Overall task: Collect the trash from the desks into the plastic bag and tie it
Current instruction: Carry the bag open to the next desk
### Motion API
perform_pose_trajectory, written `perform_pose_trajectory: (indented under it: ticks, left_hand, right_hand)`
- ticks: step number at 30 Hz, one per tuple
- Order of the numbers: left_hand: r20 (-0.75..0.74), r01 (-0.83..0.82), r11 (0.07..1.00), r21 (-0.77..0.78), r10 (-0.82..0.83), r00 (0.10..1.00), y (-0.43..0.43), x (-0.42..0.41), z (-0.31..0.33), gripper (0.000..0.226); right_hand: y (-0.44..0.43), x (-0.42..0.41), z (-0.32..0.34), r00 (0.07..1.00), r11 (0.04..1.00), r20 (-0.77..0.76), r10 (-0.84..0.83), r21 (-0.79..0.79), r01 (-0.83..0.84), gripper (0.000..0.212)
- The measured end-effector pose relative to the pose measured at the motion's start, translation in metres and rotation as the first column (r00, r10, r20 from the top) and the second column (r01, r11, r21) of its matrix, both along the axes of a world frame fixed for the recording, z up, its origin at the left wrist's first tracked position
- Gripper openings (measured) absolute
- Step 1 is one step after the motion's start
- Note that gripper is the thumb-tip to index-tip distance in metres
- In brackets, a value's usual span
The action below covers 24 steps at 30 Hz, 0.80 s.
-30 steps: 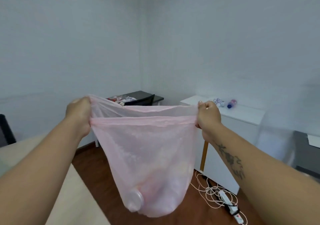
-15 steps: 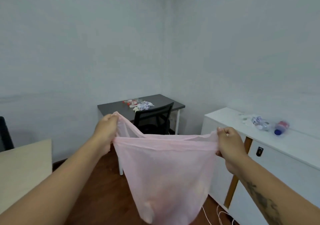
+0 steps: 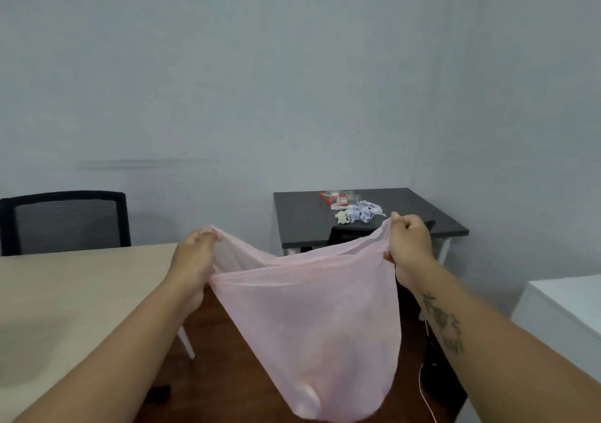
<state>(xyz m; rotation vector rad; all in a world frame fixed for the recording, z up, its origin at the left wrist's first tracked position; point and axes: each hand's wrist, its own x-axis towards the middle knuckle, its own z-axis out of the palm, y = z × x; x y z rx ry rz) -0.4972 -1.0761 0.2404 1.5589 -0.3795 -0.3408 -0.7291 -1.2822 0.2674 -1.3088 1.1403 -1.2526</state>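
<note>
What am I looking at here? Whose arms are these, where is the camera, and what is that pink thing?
There is no machine here: a person wears a wide-angle camera on the head, so you see the room as they do, looking forward and down along their own two bare arms.

The left hand and the right hand each pinch one side of the rim of a thin pink plastic bag, holding its mouth open. The bag hangs between them, with something pale sagging at its bottom; I cannot tell what.

Ahead stands a dark desk with a small heap of crumpled trash on it. To the left is a light wooden desk with a black chair behind it. A white cabinet shows at the right edge.
</note>
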Motion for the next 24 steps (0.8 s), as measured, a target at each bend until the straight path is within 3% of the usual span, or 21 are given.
perform_pose_trajectory:
  ticks: [7,12,16,24]
  left_hand:
    - [-0.085,-0.033,0.997,-0.072,0.027,0.996,-0.082,0.122,-0.035,0.023]
    - [-0.158,0.001,0.997,-0.083,-0.014,0.987,-0.186,0.221,-0.035,0.019]
    - [-0.090,0.066,0.995,-0.078,-0.073,0.993,-0.280,0.298,-0.006,0.016]
    - [0.025,0.145,0.984,-0.104,-0.143,0.989,-0.482,0.401,0.049,0.022]
  right_hand:
    - [-0.107,0.135,-0.013,0.999,0.998,-0.030,0.037,-0.055,-0.038,0.023]
    - [-0.188,0.220,-0.032,0.999,0.999,-0.030,0.019,0.038,-0.018,0.026]
    - [-0.266,0.272,-0.020,1.000,0.999,-0.003,0.026,0.035,-0.026,0.024]
    - [-0.428,0.371,-0.022,0.973,1.000,0.230,0.030,0.003,-0.031,0.016]
